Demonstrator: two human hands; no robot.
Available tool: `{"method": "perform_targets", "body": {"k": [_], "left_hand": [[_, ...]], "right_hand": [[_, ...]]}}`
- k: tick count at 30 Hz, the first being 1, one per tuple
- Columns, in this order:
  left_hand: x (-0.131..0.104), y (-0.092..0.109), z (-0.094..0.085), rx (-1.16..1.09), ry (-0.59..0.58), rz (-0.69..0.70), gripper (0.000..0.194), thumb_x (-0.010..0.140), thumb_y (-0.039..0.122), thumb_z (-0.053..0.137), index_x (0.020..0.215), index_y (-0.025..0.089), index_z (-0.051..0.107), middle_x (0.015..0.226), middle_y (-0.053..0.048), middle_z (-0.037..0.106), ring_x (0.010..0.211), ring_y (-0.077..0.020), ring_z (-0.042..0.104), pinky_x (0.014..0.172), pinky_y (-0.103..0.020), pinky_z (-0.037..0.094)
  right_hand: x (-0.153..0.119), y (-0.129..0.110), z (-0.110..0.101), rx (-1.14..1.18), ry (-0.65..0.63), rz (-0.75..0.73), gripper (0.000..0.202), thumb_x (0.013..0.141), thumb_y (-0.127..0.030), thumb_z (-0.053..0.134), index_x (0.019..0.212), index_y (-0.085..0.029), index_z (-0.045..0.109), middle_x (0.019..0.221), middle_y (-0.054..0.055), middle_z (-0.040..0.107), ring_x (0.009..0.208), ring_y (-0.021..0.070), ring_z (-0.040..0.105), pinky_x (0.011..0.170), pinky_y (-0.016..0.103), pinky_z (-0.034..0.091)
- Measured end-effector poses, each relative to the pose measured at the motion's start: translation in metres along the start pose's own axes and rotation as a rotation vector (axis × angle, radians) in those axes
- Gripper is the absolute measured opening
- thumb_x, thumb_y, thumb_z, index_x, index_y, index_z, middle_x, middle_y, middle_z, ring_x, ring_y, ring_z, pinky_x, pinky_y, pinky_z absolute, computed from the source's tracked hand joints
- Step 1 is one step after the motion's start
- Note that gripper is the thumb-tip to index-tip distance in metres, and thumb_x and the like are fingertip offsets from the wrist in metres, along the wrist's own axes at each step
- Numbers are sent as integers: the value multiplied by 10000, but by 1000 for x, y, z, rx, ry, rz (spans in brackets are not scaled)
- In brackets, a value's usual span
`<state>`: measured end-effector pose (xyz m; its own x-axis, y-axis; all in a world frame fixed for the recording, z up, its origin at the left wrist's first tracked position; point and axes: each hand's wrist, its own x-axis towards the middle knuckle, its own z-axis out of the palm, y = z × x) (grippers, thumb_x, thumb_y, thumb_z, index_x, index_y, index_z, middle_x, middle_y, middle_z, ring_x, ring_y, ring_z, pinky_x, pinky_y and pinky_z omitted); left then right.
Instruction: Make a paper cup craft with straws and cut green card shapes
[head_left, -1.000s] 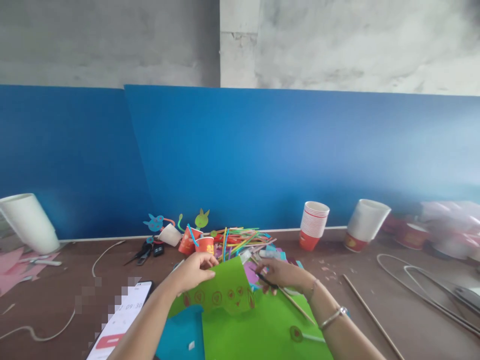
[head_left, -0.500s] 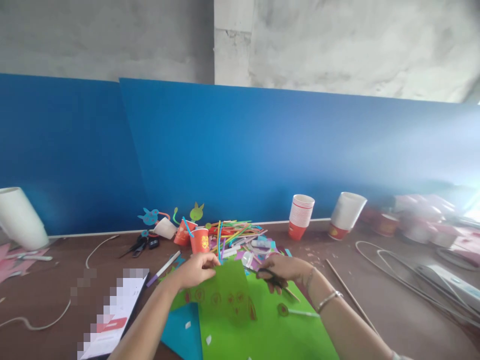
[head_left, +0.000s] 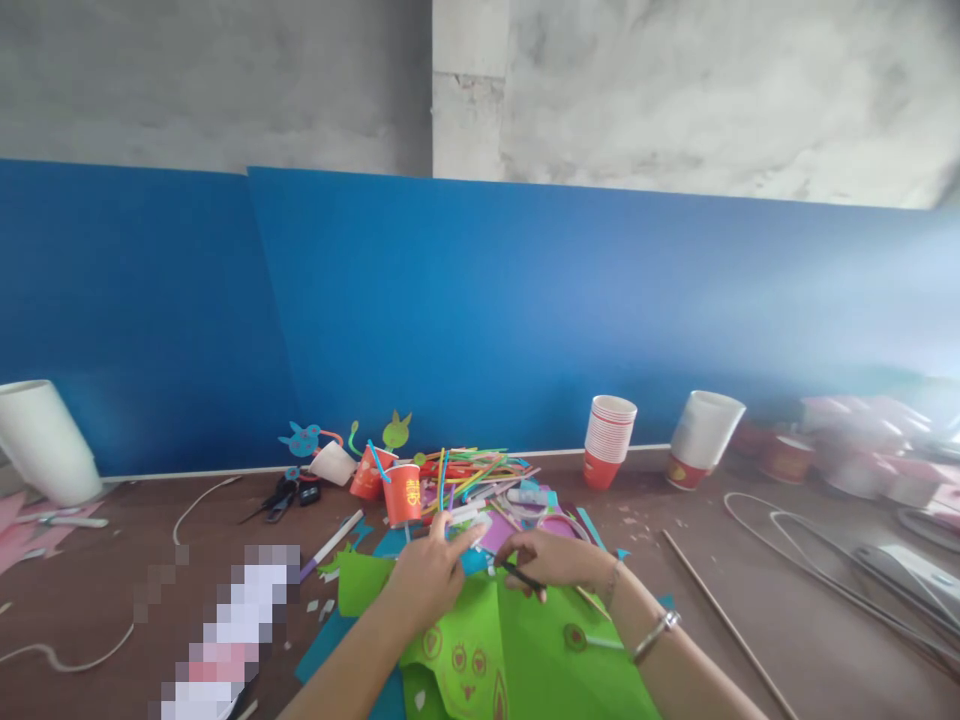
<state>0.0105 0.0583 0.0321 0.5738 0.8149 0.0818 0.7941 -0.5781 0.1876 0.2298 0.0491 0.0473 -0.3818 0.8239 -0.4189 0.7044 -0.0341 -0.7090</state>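
Note:
My left hand (head_left: 429, 575) is over the green paper with drawings (head_left: 469, 655), its index finger and thumb stretched apart near small pale scraps. It appears to hold nothing. The paper bears brown-red hearts, circles and a small face, and its lower edge curls. To the right, my right hand (head_left: 551, 560) is closed around black-handled scissors (head_left: 523, 577); their blades are mostly hidden. Beneath both hands lies a larger green sheet (head_left: 577, 675), with blue paper (head_left: 322, 645) under its left side. A round-headed white stick (head_left: 600, 641) rests on the green sheet.
Behind my hands is a pile of coloured sticks (head_left: 480, 470). Red cups (head_left: 405, 495) with paper animals stand to its left. Stacked paper cups (head_left: 609, 440) and another stack (head_left: 703, 440) stand at the back right. A long thin stick (head_left: 724, 615) and white cable (head_left: 817, 560) lie right.
My left hand has let go of the drawn paper's top edge and moved right, its fingers now spread. The paper has dropped toward me. My right hand has shifted slightly, keeping the scissors.

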Motion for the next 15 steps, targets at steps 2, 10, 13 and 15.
{"method": "perform_targets", "body": {"k": [2, 10, 13, 15], "left_hand": [[1, -3, 2, 52, -16, -16, 638, 822, 113, 418, 1393, 387, 340, 1373, -108, 423, 840, -190, 680, 768, -314, 508], [5, -12, 19, -119, -67, 27, 604, 795, 80, 443, 1354, 302, 391, 1286, -62, 580, 1057, -221, 619, 889, -305, 469], [9, -21, 23, -232, 14, -63, 609, 760, 48, 444, 1339, 233, 398, 1253, -72, 613, 1080, -208, 606, 914, -285, 445], [11, -27, 22, -295, 68, -146, 602, 718, 20, 452, 1290, 207, 451, 1266, -77, 605, 1080, -203, 602, 920, -271, 432]], "right_hand": [[-1, -3, -1, -155, 14, -33, 357, 724, -270, 640, 1063, -167, 681, 660, -9, 640, 532, 105, 561, 500, 192, 422], [-16, -15, 17, -488, 369, -125, 431, 665, -116, 551, 1061, -221, 684, 1031, 71, 703, 962, 249, 613, 817, 312, 428], [-27, -16, 15, -505, 434, -108, 489, 632, -60, 536, 1081, -205, 667, 1099, 92, 678, 1047, 269, 582, 877, 330, 406], [-33, -14, 8, -532, 467, -71, 465, 605, -38, 531, 1017, -195, 679, 1064, 98, 679, 1037, 279, 575, 866, 340, 401]]}}
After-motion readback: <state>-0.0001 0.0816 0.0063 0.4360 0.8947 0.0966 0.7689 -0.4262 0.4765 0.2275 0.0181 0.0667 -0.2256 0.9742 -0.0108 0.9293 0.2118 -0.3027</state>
